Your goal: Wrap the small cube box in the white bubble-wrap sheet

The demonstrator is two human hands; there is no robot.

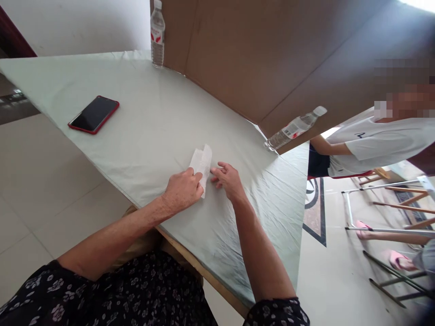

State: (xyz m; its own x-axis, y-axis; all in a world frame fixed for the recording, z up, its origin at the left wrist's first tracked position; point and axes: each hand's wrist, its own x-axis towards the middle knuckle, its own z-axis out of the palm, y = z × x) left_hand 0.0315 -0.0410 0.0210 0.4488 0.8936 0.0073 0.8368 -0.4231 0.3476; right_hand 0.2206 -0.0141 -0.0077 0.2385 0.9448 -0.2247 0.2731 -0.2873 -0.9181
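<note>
A brown board [238,50] is standing along the far side of the surface [132,86] and blocking the view behind it. One bottle [157,40] is standing by the board at the far left, while a second bottle [295,128] is resting against its right part, looking slanted in this view. A phone [94,114] in a red case is lying screen up on the left. Past the board, on the right, another person [384,145] in a white top is showing.

The left hand [183,188] is bending its fingers over, its grip pinching a white tissue [205,159]. The right hand [227,180] is holding its grip loosely spread, fingers partly curled; whether a fingertip is touching the tissue, one cannot tell. The tissue is lying between the hands, extending far of the left grip and just left of the right fingertips.
</note>
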